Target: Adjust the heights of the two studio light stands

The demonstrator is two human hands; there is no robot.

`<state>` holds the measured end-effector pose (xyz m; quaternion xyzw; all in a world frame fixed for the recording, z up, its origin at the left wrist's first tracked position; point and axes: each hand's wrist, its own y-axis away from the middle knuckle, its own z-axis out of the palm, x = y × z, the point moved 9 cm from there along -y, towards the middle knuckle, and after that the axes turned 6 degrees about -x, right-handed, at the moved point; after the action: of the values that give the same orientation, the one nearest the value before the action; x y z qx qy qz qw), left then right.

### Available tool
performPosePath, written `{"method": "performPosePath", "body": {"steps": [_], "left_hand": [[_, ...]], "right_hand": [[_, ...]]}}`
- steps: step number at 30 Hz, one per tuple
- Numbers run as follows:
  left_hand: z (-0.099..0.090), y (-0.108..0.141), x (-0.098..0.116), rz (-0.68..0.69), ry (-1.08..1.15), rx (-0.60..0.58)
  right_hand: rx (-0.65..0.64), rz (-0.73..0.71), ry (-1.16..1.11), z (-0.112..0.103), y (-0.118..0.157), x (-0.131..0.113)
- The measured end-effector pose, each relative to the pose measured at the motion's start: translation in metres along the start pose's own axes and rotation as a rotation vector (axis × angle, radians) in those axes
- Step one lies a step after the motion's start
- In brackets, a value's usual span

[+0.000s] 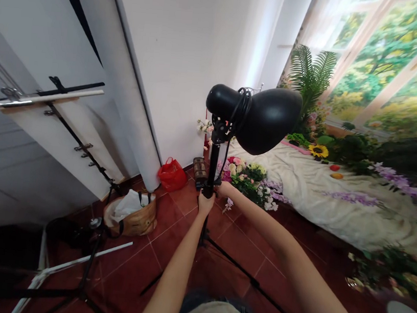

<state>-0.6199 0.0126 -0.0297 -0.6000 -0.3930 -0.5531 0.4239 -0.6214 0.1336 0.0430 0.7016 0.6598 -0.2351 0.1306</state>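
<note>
- Fingers of the left hand (206,203) wrap the black metal pole (213,164); the right hand (225,190) meets its black collar (218,182), grip unclear to me.
- Black dome-shaped lamp (265,120) already tops the pole, black cord (243,105) looped; collar tightness I cannot judge.
- Tan basket-like bag (141,224) holds white cloth-like material (130,206); red plastic bag (172,175), contents hidden from me.

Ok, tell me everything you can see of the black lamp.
The black lamp has a smooth, glossy shade, perhaps metal or plastic, and a rounded rear housing. Its cord loops around the middle and hangs down. A bracket holds it atop an upright black stand, shade angled toward the picture's right. The left hand grips the stand below; the right hand is at its collar. Its opening is hidden.
</note>
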Motion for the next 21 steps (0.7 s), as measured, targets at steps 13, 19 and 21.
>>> {"method": "performPosePath", "body": {"steps": [13, 19, 21], "left_hand": [[-0.004, 0.000, 0.000, 0.066, 0.046, 0.066], [-0.003, 0.004, 0.012, 0.046, 0.044, 0.072], [-0.004, 0.005, 0.014, 0.036, 0.052, 0.072]], "right_hand": [[-0.336, -0.087, 0.388, 0.011, 0.046, -0.015], [-0.256, -0.134, 0.209, 0.004, 0.065, -0.012], [-0.196, -0.185, 0.073, -0.003, 0.069, -0.016]]}}
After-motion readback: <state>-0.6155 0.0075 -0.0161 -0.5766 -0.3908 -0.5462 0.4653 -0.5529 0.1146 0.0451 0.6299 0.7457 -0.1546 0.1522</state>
